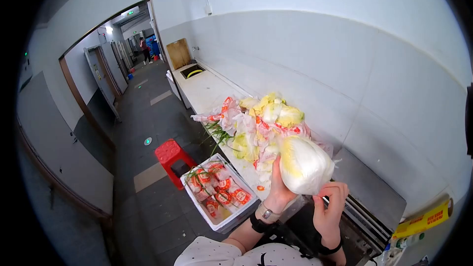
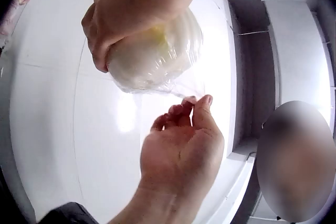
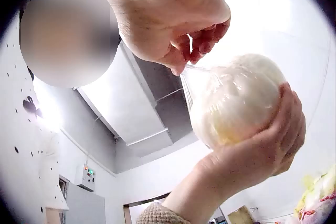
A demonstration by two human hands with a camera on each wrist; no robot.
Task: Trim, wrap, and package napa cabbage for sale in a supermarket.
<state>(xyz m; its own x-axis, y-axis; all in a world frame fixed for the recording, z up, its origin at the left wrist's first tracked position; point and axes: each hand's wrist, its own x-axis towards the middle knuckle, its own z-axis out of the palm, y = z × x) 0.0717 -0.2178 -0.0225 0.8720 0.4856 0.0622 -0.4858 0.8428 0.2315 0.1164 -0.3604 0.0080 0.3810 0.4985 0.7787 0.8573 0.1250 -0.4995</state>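
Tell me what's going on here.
A person's left hand holds up a pale cabbage in clear film, while the right hand pinches the film's end. Cabbage leaves and crumpled wrapping lie on the counter; beside it, a white box holds red-labelled packages.

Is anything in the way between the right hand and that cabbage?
Only clear plastic film, which the right hand pinches just off the napa cabbage; nothing else visible stands between them.

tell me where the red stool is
In the head view, the red stool stands on the floor left of centre, just beyond the white box beside the counter.
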